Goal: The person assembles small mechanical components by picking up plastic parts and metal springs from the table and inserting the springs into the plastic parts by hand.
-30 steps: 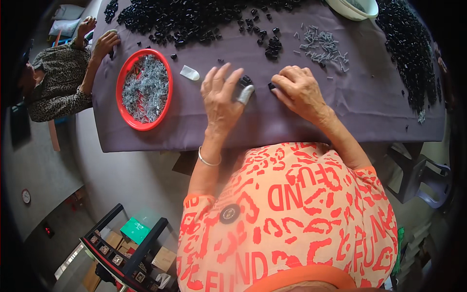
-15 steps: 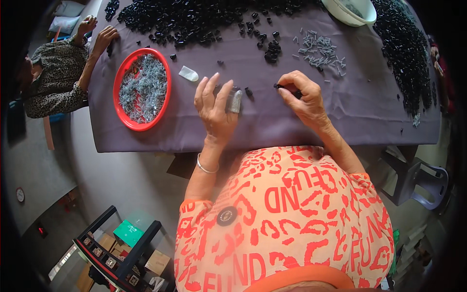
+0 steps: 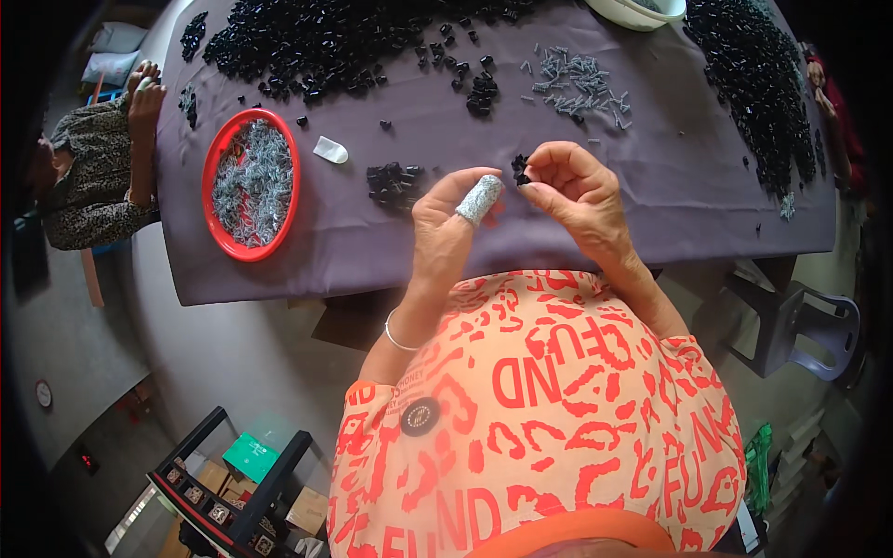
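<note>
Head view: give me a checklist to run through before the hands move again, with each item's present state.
1. Right hand has hold of the black item: ok, pinched at the fingertips.
2. Silvery cover on the left thumb: ok, in place.
3. Left hand free of any piece: cannot tell, its fingers are partly hidden behind the thumb.
4. Red basin standing upright: ok, with grey pieces inside.
5. All grey pieces contained: not ok, a loose scatter lies on the tablecloth.
</note>
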`<state>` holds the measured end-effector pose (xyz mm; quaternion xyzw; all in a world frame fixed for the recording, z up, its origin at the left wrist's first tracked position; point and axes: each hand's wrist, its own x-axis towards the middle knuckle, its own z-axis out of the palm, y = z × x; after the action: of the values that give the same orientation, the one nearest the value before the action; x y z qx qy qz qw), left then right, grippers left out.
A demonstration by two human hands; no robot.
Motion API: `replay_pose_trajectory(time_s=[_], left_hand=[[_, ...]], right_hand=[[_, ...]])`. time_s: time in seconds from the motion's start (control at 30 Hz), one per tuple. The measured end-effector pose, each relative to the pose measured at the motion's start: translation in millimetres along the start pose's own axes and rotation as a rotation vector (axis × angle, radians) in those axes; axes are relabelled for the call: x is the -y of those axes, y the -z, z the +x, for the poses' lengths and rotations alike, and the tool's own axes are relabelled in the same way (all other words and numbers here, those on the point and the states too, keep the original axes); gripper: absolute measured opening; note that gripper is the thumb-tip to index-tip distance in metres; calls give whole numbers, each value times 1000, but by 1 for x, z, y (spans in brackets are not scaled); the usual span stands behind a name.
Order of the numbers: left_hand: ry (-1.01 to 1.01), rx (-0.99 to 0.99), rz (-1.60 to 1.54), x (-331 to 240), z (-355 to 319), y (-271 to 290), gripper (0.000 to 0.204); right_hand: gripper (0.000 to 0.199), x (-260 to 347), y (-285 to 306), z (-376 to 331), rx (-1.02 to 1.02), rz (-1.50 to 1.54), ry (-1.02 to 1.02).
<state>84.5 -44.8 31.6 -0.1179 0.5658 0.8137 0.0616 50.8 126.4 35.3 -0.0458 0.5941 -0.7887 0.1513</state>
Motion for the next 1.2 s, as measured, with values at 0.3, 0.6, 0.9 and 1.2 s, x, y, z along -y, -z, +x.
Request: replay_pose_trajectory(time_s=[0.3, 0.6, 0.9, 1.2], left_hand=[[130, 79, -135, 5, -7, 5, 16], [-428, -345, 928, -18, 1, 73, 20], [-614, -310, 1380, -31, 48, 99, 17], [-744, -112, 1397, -25, 113, 70, 16]], right_hand=[[28, -3, -9, -5, 135, -735, 474], [25, -7, 15, 0, 61, -910, 635], [16, -12, 73, 2, -207, -1059, 514], [10, -11, 91, 15, -319, -1074, 542]])
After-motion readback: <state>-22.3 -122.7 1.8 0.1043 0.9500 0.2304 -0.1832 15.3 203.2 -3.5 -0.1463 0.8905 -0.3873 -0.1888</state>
